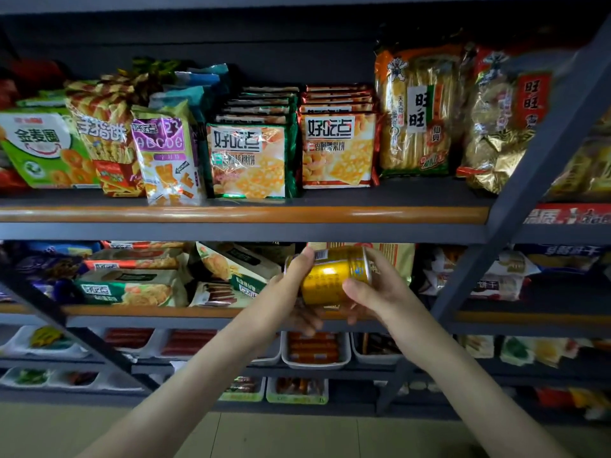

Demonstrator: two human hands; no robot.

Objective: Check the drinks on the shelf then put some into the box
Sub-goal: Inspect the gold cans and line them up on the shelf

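We hold a drink can (334,276) between both hands, lifted in front of the second shelf (148,311) from the top and touching none of the goods on it. The can lies tilted, nearly on its side, with one end pointing up and to the left. Its body is a shiny golden yellow that catches the light in a bright band along the middle. Fine dark print runs across the yellow face, too small for us to read. Near the upper edge there is a white patch with dark marks, and by the right end a strip with small blue marks. A silver rim shows at the left end, half hidden.

Our left hand (294,285) grips that left end, its thumb laid over the top and its fingers curled beneath, where they blur. Our right hand (373,292) grips the other end, with the thumb pressed on the yellow front and the fingers wrapped round the far side.

Behind the can, the second shelf carries biscuit packets (132,285) lying in loose stacks. The shelf above (231,213), edged with an orange strip, holds upright snack bags (248,160). Below our wrists, white trays (314,352) hold red sausages.
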